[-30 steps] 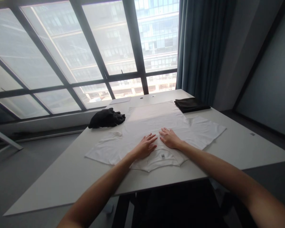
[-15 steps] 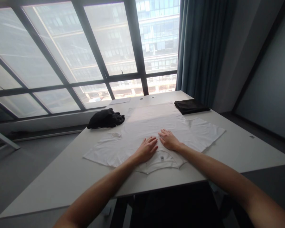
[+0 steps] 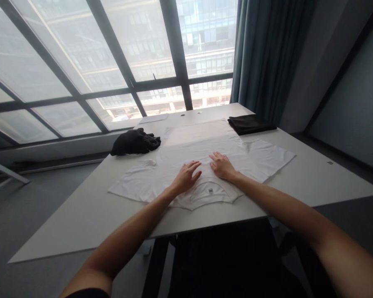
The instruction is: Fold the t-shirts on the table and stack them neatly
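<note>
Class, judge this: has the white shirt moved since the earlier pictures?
No: against the table, the white shirt shows no clear shift either way, though the view shifted.

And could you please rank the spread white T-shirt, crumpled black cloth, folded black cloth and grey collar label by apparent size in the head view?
1. White T-shirt
2. Crumpled black cloth and folded black cloth: look alike, unranked
3. Grey collar label

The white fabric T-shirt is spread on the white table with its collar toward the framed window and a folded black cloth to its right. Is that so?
Not quite: in the head view, the collar of the white fabric T-shirt points to the near edge of the white table, not the window. The rest stands.
</note>
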### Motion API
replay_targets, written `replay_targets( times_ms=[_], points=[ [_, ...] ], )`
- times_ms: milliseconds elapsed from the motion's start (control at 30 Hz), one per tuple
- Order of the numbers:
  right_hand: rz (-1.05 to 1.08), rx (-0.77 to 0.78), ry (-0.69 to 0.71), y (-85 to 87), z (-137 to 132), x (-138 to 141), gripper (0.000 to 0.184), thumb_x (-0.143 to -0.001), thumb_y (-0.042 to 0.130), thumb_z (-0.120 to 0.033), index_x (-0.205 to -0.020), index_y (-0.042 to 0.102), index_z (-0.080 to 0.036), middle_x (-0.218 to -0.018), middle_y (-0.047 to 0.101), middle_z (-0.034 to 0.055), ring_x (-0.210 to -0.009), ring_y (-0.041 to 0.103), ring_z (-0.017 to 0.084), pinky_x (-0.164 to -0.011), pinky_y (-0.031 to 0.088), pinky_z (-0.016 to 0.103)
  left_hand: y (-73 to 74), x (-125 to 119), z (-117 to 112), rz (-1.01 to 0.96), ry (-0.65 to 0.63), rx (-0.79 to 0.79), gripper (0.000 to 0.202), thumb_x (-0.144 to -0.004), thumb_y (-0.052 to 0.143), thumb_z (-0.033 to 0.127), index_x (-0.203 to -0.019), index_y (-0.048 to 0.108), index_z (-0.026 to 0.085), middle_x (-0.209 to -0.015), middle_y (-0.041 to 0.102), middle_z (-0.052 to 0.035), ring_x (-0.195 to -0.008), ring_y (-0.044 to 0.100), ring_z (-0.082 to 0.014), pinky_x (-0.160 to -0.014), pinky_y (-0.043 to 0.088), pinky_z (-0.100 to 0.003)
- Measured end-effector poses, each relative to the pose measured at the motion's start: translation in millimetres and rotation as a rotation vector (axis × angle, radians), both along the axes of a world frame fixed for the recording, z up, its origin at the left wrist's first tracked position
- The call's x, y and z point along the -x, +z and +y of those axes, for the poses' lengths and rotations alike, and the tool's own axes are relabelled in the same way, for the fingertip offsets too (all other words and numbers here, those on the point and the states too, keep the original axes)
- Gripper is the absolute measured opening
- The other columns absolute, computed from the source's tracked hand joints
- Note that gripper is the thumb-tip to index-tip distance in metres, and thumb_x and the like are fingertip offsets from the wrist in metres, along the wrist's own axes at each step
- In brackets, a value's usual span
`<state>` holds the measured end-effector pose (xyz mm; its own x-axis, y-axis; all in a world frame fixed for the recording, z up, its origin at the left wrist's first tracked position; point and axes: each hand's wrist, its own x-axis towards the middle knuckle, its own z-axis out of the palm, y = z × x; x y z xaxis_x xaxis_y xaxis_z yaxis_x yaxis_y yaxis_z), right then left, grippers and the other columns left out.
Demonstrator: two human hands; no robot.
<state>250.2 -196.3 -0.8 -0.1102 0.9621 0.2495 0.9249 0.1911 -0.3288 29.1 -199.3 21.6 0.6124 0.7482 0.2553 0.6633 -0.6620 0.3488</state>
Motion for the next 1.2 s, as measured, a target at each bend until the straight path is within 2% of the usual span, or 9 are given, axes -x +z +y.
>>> replay_targets(
  times_ms=[200,400,600,700,833,1033,1200],
  points=[
    [-0.032,0.035,-0.024,-2.3,1.9,-2.1,0.053,-0.100,0.042,-0.031,-0.150,0.049,-0.012,-0.160,0.040,0.0189,-0.150,0.032,0.032,-0.121,0.022,0.049,-10.5,-6.7,-8.6,0.150,-0.036,0.045,0.052,-0.104,0.039,0.044,-0.151,0.047,0.023,-0.161,0.041,-0.0111,-0.153,0.029,-0.0315,-0.123,0.020,-0.060],
    [-0.031,0.047,-0.022,-1.7,1.5,-1.8,0.054,-0.099,0.042,-0.031,-0.149,0.049,-0.013,-0.161,0.039,0.0179,-0.150,0.031,0.032,-0.121,0.021,0.048,-6.7,-3.0,-5.8,0.139,-0.009,0.016,0.055,-0.106,0.036,0.047,-0.155,0.043,0.024,-0.162,0.039,-0.0104,-0.153,0.028,-0.0311,-0.123,0.019,-0.060],
    [-0.050,0.053,-0.048,-1.9,1.6,-0.9,0.053,-0.100,0.042,-0.033,-0.147,0.051,-0.011,-0.159,0.041,0.0209,-0.148,0.034,0.033,-0.121,0.023,0.048,-13.3,-2.6,-10.9,0.210,-0.027,0.029,0.055,-0.106,0.034,0.051,-0.153,0.046,0.026,-0.164,0.036,-0.0108,-0.154,0.025,-0.0333,-0.122,0.018,-0.062],
    [-0.053,0.051,-0.055,-2.8,2.0,-0.5,0.053,-0.100,0.043,-0.034,-0.146,0.052,-0.011,-0.159,0.041,0.0212,-0.148,0.035,0.033,-0.120,0.024,0.047,-12.9,-3.6,-15.3,0.191,-0.028,0.008,0.055,-0.106,0.032,0.049,-0.155,0.043,0.026,-0.164,0.036,-0.0094,-0.154,0.026,-0.0313,-0.123,0.019,-0.061],
    [-0.034,0.009,-0.052,-0.5,0.6,1.9,0.054,-0.100,0.043,-0.033,-0.149,0.048,-0.011,-0.160,0.040,0.0186,-0.150,0.032,0.030,-0.121,0.023,0.048,-9.5,-5.7,-20.3,0.205,-0.035,-0.050,0.053,-0.106,0.036,0.049,-0.153,0.046,0.026,-0.163,0.039,-0.0088,-0.153,0.030,-0.0295,-0.124,0.020,-0.058],
    [0.018,-0.141,-0.061,9.8,-4.8,8.0,0.061,-0.106,0.033,-0.043,-0.155,0.038,-0.009,-0.162,0.039,0.0165,-0.152,0.028,0.026,-0.123,0.018,0.045,-3.9,-5.4,-16.7,0.177,0.149,-0.153,0.049,-0.105,0.038,0.044,-0.149,0.050,0.024,-0.158,0.046,-0.0098,-0.149,0.036,-0.0319,-0.122,0.020,-0.065],
    [-0.031,0.013,0.008,5.0,-4.1,7.3,0.055,-0.105,0.036,-0.039,-0.150,0.047,-0.010,-0.163,0.036,0.0182,-0.153,0.027,0.030,-0.122,0.019,0.050,-3.2,-8.1,-18.6,0.209,0.124,-0.082,0.046,-0.105,0.038,0.040,-0.146,0.053,0.024,-0.157,0.047,-0.0110,-0.148,0.038,-0.0326,-0.120,0.024,-0.066]
  ],
)
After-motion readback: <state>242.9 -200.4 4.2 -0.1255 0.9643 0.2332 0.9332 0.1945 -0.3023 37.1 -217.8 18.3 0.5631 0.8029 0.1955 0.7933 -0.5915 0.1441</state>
